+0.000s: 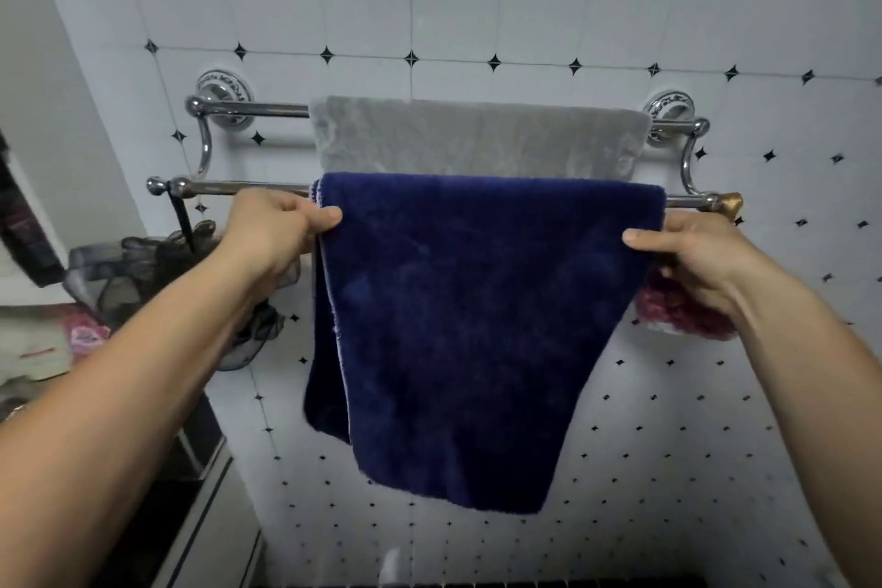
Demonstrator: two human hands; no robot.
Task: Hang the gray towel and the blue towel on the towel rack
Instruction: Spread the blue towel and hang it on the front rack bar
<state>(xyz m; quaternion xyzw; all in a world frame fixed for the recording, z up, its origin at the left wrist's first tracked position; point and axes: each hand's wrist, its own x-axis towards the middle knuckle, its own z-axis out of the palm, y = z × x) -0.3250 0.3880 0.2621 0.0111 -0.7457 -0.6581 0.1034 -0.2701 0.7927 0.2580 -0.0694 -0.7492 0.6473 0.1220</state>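
**Ana:** Since both towels are over the rack (248, 188), what does the next move turn on?

**Ben:** The blue towel (477, 325) hangs from the near bar, its long axis running left to right between the hands. The left hand (272, 229) pinches its left edge, the right hand (687, 253) its right edge, both just under the bar.

**Ana:** And the gray towel (477, 136)?

**Ben:** Draped on the far bar, above and behind, untouched.

**Ana:** Room to shift?

**Ben:** Bare bar shows on the left; on the right the towel nearly reaches the bar's end. The lower hem slants, so I judge an evening tug comes next.
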